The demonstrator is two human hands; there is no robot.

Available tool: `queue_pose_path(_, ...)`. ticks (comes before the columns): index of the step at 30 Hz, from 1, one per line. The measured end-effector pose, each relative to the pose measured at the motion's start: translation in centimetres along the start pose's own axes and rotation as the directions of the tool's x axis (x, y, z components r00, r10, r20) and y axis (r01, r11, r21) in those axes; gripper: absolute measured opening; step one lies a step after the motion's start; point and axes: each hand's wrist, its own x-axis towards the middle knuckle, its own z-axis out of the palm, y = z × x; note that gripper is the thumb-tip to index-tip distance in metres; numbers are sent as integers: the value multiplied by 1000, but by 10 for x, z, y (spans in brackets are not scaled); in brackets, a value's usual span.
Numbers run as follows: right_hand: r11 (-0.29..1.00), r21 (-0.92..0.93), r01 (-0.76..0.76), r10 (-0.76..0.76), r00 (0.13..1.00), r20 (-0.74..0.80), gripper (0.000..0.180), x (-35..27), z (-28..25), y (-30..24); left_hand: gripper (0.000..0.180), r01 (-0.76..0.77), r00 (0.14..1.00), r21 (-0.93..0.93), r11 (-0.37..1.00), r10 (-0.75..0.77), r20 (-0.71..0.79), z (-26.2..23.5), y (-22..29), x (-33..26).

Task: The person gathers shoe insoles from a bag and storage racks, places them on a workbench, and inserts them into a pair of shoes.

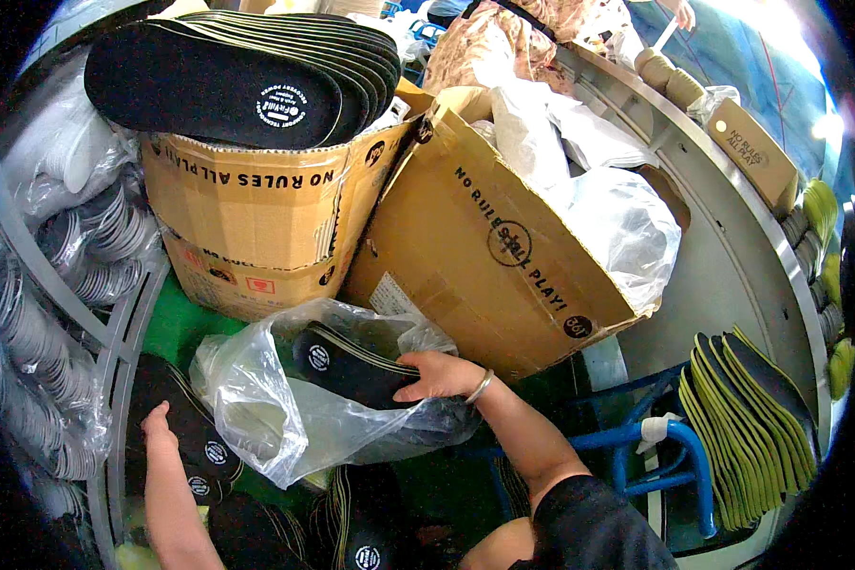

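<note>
My right hand [441,374], with a bangle at its wrist, grips a stack of black insoles [363,369] inside the mouth of a clear plastic bag [252,418]. The thumb lies on the near side of the stack; the other fingers reach over its top. At the left, my left hand [161,427] is closed against another stack of black insoles [185,418] with round white printing, its fingers partly hidden. More black insoles [356,513] lie below the bag, near my legs.
Two cardboard boxes stand ahead: one [242,199] topped with black insoles [209,81], one tilted [475,237] holding plastic bags. Bagged grey pieces [57,351] line the left rack. A blue metal frame [698,465] and green-edged insoles [746,427] are at right. Another person [494,43] is beyond.
</note>
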Motion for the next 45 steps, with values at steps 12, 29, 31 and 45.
queue_pose_path(12,994,58,-97,103,988,-116,44,16,7,-23,80,-337,940,408,848,328,94,12,16,26)
queue_pose_path(29,990,70,-126,130,989,-66,38,24,20,-27,80,-252,967,505,826,233,102,-4,23,19)
queue_pose_path(31,987,62,-150,152,988,-30,39,26,25,-25,80,-40,995,541,840,85,-59,-4,34,3)
queue_pose_path(45,993,-70,-90,82,991,-106,42,28,31,-17,82,-549,796,626,554,576,188,-13,40,-7)
